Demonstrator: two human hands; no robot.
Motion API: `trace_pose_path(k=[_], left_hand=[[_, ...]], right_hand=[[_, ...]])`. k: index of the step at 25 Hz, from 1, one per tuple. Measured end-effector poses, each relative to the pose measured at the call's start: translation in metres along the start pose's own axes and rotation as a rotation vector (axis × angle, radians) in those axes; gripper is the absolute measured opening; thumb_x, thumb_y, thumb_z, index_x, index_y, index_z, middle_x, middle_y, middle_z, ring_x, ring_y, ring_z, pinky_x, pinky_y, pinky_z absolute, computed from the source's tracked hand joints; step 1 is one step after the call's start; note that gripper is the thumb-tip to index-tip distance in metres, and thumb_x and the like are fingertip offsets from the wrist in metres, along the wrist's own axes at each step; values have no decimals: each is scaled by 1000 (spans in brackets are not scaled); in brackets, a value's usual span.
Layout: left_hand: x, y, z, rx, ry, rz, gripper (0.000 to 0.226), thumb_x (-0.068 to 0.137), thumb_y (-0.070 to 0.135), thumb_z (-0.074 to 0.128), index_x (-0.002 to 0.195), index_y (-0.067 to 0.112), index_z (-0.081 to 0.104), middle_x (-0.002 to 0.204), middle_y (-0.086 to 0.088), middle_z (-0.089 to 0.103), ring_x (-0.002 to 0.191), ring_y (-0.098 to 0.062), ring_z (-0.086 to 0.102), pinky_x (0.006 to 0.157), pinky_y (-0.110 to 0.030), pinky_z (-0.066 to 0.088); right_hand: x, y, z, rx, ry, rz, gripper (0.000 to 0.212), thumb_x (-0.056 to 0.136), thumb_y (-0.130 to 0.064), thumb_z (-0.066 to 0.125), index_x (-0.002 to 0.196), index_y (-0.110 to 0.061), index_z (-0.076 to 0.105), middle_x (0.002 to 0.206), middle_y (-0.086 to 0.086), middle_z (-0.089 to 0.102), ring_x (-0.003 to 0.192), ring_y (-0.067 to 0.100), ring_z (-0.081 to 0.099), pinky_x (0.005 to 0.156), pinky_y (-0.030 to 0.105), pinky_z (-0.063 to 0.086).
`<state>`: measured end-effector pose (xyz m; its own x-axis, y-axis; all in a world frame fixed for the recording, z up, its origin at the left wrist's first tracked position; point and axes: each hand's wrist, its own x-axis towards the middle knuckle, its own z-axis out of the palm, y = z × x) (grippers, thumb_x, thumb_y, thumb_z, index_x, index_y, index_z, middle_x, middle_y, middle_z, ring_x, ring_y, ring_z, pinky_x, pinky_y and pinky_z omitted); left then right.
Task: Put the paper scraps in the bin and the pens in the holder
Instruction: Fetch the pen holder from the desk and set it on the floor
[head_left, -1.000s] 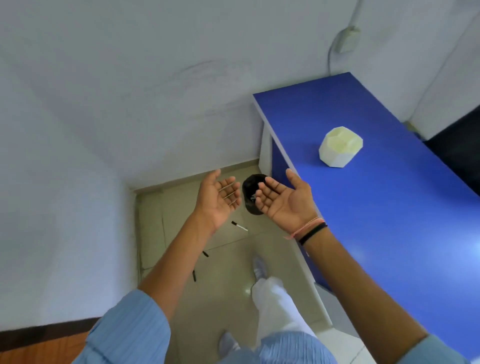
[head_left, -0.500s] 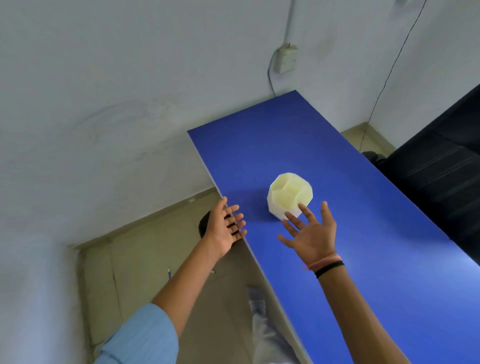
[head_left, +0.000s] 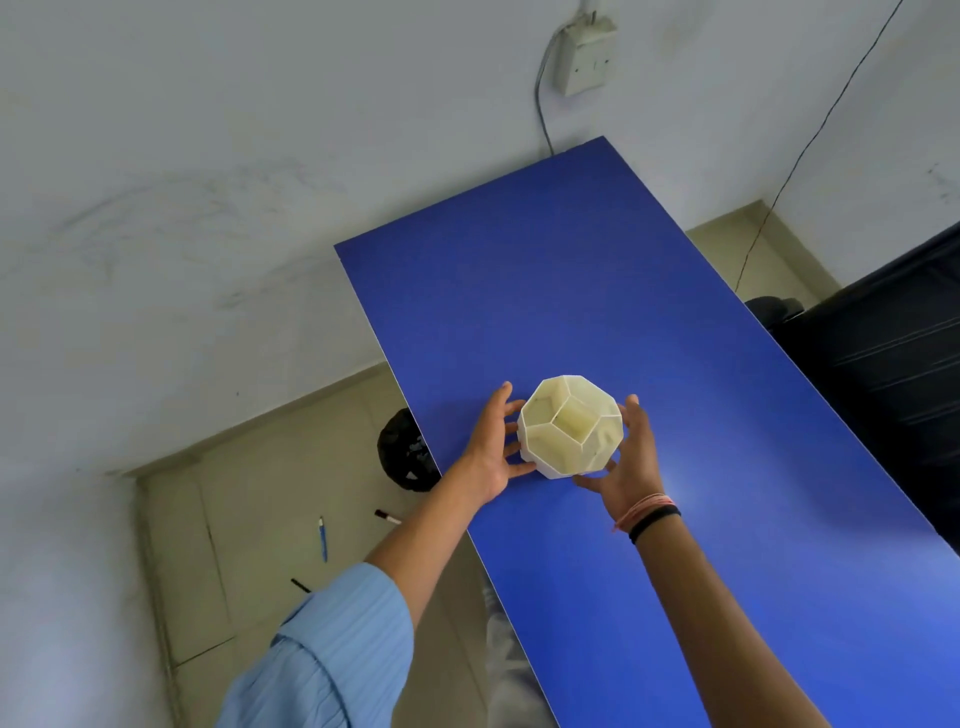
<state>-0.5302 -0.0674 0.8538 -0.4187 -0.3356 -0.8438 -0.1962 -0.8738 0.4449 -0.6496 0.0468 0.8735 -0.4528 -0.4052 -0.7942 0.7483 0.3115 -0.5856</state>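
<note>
A cream, faceted pen holder (head_left: 571, 426) with several inner compartments stands on the blue table (head_left: 675, 322). My left hand (head_left: 493, 452) presses its left side and my right hand (head_left: 626, 457) cups its right side, so both hands grip it. The black bin (head_left: 402, 452) stands on the floor by the table's left edge, partly hidden by it. On the floor lie a blue pen (head_left: 322, 538), a dark pen with a white end (head_left: 387, 516) and a black pen (head_left: 300, 585), the last partly behind my sleeve. No paper scraps show outside the bin.
A white wall runs along the left and back, with a socket box (head_left: 584, 65) and cables. A black chair (head_left: 893, 364) stands right of the table. My shoe (head_left: 501, 623) is on the tiled floor under the table's edge.
My view swung from the floor and bin up to the table. Both hands, open over the bin earlier, reached forward and closed around the pen holder.
</note>
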Motion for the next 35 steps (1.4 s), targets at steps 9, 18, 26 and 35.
trace_pose_path(k=[9,18,26,35], left_hand=[[-84,-21,-135,-181,142,125,49,92,60,49,116,21,68,118,-10,68,108,-28,63,86,-47,53],[-258,-139,-358,-359,324,223,45,90,58,52,112,20,64,122,-14,60,110,-33,59,102,-59,46],[-288,-195,-439,-380,332,214,48,89,60,53,114,21,65,124,-16,58,108,-34,60,95,-57,52],[-7,-266,-566,-334,367,217,48,90,61,50,112,21,64,123,-16,61,114,-36,60,86,-50,54]], right_hand=[[-71,83,93,-150,-197,8,39,97,-62,38,103,-35,65,102,-1,71,99,27,64,88,55,50],[-228,280,184,-321,-455,125,41,99,-57,40,96,-26,67,86,2,75,90,29,67,88,55,52],[-247,367,203,-391,-458,137,43,94,-63,44,113,-30,63,121,6,62,117,35,58,93,63,50],[28,528,230,-525,-476,86,52,93,-64,47,131,-30,56,130,7,59,118,36,57,88,61,54]])
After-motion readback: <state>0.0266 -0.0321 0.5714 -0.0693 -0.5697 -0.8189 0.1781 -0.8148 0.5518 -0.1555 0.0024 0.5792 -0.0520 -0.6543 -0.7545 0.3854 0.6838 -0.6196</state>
